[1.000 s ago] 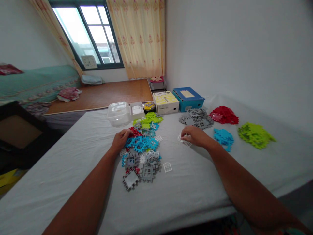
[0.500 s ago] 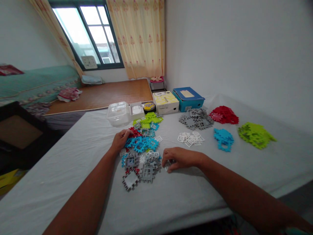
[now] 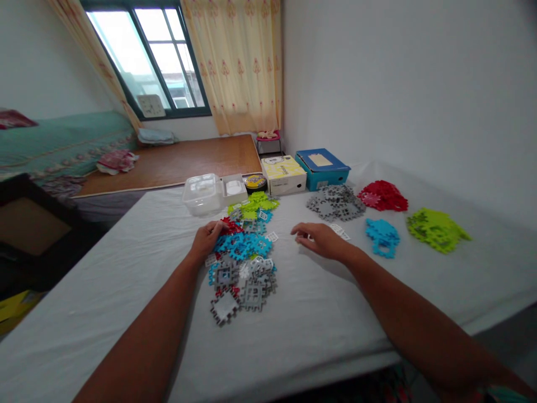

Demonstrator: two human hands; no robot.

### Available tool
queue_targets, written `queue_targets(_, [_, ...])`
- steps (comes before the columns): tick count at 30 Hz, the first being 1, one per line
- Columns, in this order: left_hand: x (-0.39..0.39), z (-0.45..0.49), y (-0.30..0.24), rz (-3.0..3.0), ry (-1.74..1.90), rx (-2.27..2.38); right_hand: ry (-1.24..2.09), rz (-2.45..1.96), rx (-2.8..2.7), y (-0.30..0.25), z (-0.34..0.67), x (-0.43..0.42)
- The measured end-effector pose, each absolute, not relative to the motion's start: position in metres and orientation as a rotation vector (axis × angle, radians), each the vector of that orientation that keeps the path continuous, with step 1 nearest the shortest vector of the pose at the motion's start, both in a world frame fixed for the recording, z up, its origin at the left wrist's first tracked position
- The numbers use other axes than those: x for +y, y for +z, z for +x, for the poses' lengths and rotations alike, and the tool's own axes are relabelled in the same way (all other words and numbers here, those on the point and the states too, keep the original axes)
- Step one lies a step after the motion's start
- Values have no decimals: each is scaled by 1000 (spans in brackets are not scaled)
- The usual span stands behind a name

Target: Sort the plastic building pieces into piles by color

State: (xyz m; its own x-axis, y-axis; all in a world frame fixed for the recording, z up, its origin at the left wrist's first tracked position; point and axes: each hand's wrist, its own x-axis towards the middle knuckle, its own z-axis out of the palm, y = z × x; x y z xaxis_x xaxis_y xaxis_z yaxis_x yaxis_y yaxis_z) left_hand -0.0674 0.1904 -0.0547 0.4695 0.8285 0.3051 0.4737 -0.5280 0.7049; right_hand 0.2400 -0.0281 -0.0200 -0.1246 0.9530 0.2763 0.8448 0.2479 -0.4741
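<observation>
Pieces of notched plastic (image 3: 241, 246) in blue, gray, red and green lie in a mixed pile on a pale sheet (image 3: 126, 274), where a person's left hand (image 3: 205, 239) rests, fingers bent, against red pieces (image 3: 230, 225); its grip cannot be made out. The right hand (image 3: 318, 240), fingers loosely curled, partly hides white lattice pieces (image 3: 339, 232); whether it holds anything is unclear. Beyond and rightward sit a gray heap (image 3: 335, 202), red heap (image 3: 385, 197), blue heap (image 3: 380, 229) and green heap (image 3: 438, 230).
</observation>
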Motion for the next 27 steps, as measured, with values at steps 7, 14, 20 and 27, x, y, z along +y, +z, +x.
queue_targets(7, [188,-66,-53,2174,853,1101,228,-1813,-1892,-15,296,-29])
queue_targets(14, [189,-67,-54,2166,859,1111,-40,-1832,-1640,-17,292,-23])
queue_targets(20, [192,-68,-58,2186,853,1089,-54,-1800,-1739,-28,284,-18])
queue_targets(27, [191,-66,-56,2178,863,1098,32,-1548,-2095,-45,249,-8])
